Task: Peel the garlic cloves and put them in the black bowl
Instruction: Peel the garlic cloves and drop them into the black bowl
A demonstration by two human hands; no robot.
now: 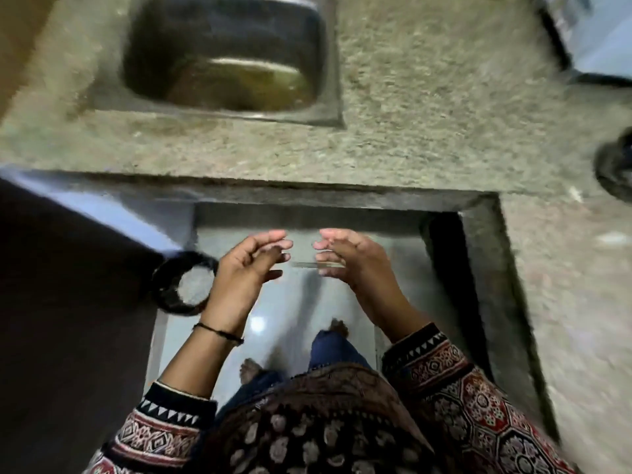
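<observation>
The view is blurred by motion. My left hand (pixel 249 268) and my right hand (pixel 349 254) hover side by side over the floor, just in front of the counter's edge. Their fingers are loosely curled and apart, and I see nothing held in either. A dark round object (pixel 615 169) sits on the counter at the far right edge, cut off by the frame; it may be the black bowl. No garlic cloves are clearly visible. Two small pale scraps (pixel 576 195) lie on the counter near that dark object.
A steel sink (pixel 321 63) is set into the speckled stone counter (pixel 427 131) at the upper left. A black round container with a pale inside (pixel 164 289) stands low beside my left wrist. My feet are on the tiled floor (pixel 284 302) below.
</observation>
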